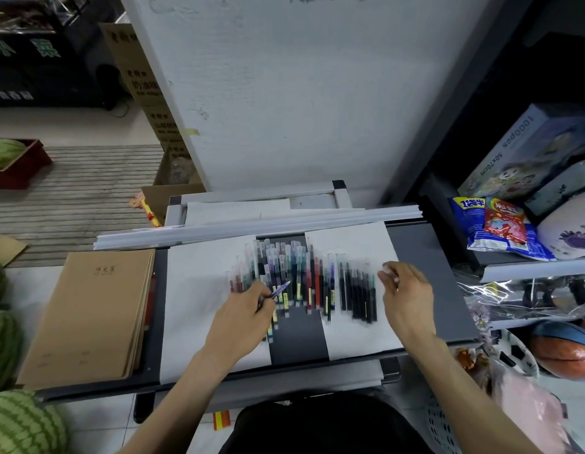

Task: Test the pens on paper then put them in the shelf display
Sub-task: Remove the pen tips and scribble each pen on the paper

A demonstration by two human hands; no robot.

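Observation:
Several coloured pens (301, 280) lie in a loose row on a dark grey shelf board (429, 276), across two white paper sheets, one on the left (193, 306) and one on the right (353, 244). My left hand (242, 316) grips a purple pen (279, 291) whose tip points up and right over the row. My right hand (406, 290) hovers at the right end of the row beside the black pens (360, 293), pinching a small clear pen cap (388, 267). The right sheet bears a faint scribble near its top.
A stack of brown notebooks (94, 312) lies at the board's left. Long white strips (258, 224) run along the back. Watermelons (19, 421) sit on the floor at left. Shelves at right hold snack bags (494, 227), a puzzle box (527, 152) and balls (563, 352).

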